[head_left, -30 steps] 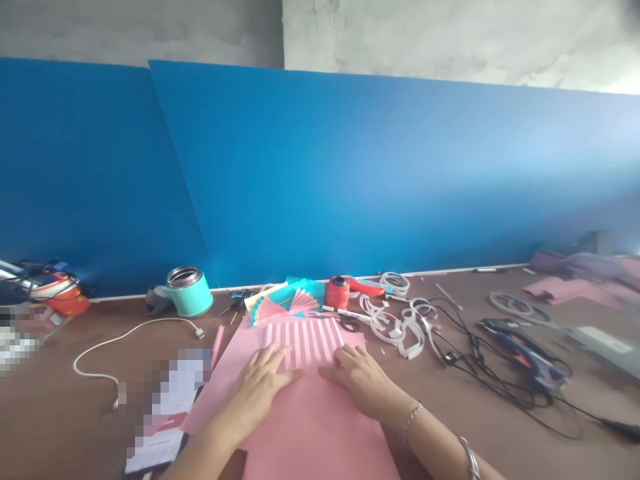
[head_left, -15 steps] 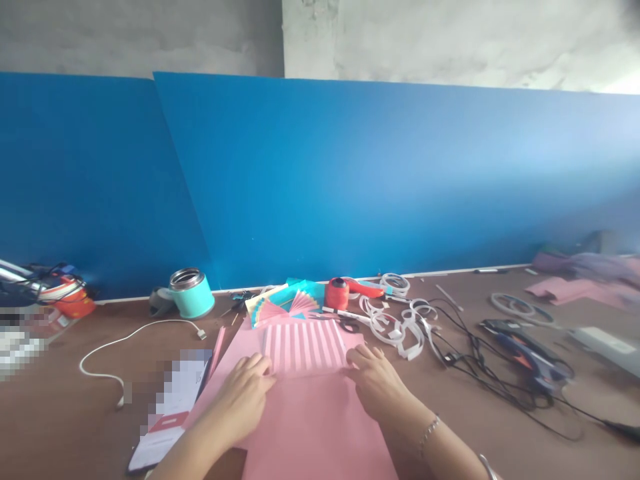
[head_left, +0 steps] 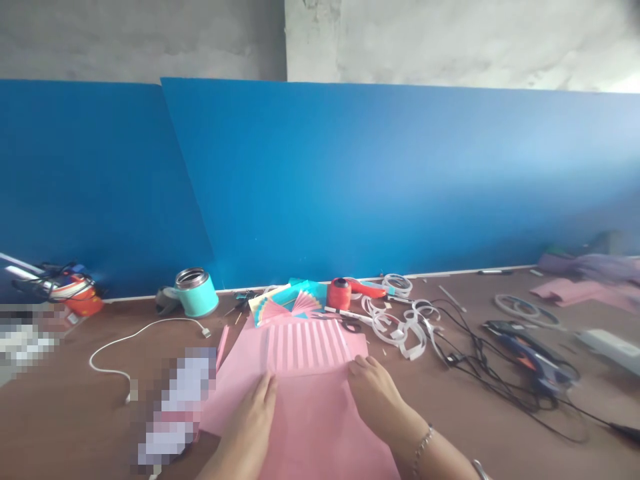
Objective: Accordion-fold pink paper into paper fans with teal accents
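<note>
A pink paper sheet [head_left: 315,427] lies lengthwise in front of me. Its far part is a pleated section [head_left: 307,347] with several light and dark stripes, resting over more pink paper. My left hand [head_left: 253,413] lies along the sheet's left edge, fingers stretched out just below the pleats. At the right edge, level with the last fold, my right hand [head_left: 375,387] has its fingers curled in and closed on the paper. Beyond the pleats, small pink paper fans [head_left: 290,307] rest on blue and yellow paper.
Behind the fans stands a red hot-air tool or bottle-like object [head_left: 340,295]. White strip coils [head_left: 400,327] and black cables [head_left: 475,360] spread to the right, near a dark-blue tool [head_left: 535,360]. Left are a turquoise cup [head_left: 199,293], a white cable [head_left: 105,347] and a blurred-out phone [head_left: 185,400].
My left hand has drawn back toward me and its bent fingers have straightened along the paper's edge. My right hand has shifted slightly nearer, still at the right edge.
</note>
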Motion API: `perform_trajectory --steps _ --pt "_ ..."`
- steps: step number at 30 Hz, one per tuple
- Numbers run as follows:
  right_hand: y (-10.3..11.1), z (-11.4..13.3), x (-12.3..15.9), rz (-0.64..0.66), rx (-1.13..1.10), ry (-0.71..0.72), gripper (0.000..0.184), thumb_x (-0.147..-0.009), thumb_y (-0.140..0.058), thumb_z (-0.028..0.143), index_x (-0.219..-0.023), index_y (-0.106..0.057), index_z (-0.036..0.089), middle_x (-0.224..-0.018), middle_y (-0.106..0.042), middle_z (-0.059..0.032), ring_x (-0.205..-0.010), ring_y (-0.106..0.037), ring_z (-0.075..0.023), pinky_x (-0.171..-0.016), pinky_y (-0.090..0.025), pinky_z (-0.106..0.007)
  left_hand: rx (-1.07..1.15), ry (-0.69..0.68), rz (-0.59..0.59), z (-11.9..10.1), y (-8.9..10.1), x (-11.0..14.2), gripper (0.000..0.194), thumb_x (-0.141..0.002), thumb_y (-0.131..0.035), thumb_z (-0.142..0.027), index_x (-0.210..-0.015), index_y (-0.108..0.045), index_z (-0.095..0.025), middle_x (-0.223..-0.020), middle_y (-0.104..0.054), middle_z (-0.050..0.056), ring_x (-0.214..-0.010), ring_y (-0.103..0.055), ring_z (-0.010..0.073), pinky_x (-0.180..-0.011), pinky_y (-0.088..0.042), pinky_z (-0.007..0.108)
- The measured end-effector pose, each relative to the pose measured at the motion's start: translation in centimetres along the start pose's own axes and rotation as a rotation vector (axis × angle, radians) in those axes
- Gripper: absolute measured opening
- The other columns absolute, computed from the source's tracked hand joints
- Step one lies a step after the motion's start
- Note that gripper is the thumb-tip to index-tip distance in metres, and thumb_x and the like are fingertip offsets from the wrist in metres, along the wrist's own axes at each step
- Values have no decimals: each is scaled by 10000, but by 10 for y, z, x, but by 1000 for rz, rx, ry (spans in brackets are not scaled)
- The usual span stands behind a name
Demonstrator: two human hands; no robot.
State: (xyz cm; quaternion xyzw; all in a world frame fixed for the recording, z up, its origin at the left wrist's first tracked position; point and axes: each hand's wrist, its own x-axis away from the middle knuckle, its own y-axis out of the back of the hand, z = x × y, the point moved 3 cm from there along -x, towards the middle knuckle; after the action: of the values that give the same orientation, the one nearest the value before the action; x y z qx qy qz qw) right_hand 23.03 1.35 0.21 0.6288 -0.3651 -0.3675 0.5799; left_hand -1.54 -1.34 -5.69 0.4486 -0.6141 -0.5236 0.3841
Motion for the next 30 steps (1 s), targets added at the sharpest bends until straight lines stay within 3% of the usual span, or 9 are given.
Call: perform_trajectory --steps 4,9,11,14,16,19,22,26,30 --pt "-3 -2 -9 2 24 21 232 -668 -533 -20 -668 -676 163 -752 -648 -103 -734 -515 -213 -617 -277 -318 131 47 -11 1 14 -3 650 -727 -353 -7 -1347 -488 -149 -1423 -458 92 -1270 -478 227 -1044 -429 345" --pt "-8 -8 -17 -101 87 69 164 -675 -568 14 -653 -651 153 -704 -631 -99 -697 -513 -206 -610 -259 -324 305 -12 -339 -18 61 -9 437 -787 -417 -131 -1158 -632 -210 -1292 -569 118 -1225 -498 295 -1024 -412 479" --pt "-11 -11 -18 -149 106 107 147 -659 -578 18 -636 -633 152 -675 -617 -90 -672 -506 -201 -604 -249 -326 523 13 -264 -28 67 -14 307 -827 -433 -198 -1031 -660 -224 -1069 -666 102 -1046 -610 261 -904 -491 401" --pt "-13 -15 -19 -256 111 132 165 -668 -557 10 -607 -603 157 -641 -602 -72 -634 -491 -188 -589 -232 -324 967 233 108 -42 55 -22 223 -826 -518 -289 -977 -634 -172 -798 -691 67 -699 -678 215 -658 -530 329" --pt "-9 -18 -19 -374 64 99 176 -675 -539 11 -600 -585 163 -631 -595 -55 -626 -484 -177 -590 -237 -317 1323 403 246 -53 47 -27 283 -805 -597 -340 -1006 -590 -139 -780 -696 69 -620 -676 200 -604 -518 316" --pt "1 -17 -15 -557 -68 43 157 -693 -520 34 -632 -570 171 -639 -586 -29 -644 -489 -168 -608 -268 -298 1810 594 239 -71 44 -36 304 -775 -682 -388 -912 -582 -135 -839 -707 106 -770 -703 223 -735 -533 324" --pt "11 -8 -9 -666 -145 81 150 -726 -494 55 -661 -556 175 -654 -571 -23 -652 -487 -168 -610 -289 -293 2045 688 39 -82 45 -45 200 -826 -646 -326 -893 -601 -144 -905 -706 112 -887 -688 208 -845 -514 297" --pt "26 3 1 -688 -220 192 141 -770 -478 80 -729 -565 183 -702 -582 -27 -683 -502 -172 -622 -340 -293 1762 587 -291 -72 56 -53 141 -876 -554 -304 -906 -602 -175 -861 -691 60 -840 -667 192 -761 -506 286" --pt "52 6 15 -840 -229 274 226 -819 -479 75 -990 -581 181 -925 -637 -65 -853 -558 -193 -733 -407 -325 820 145 -592 -56 104 -58 265 -911 -432 -318 -722 -572 -196 -633 -570 7 -677 -587 190 -651 -453 290"
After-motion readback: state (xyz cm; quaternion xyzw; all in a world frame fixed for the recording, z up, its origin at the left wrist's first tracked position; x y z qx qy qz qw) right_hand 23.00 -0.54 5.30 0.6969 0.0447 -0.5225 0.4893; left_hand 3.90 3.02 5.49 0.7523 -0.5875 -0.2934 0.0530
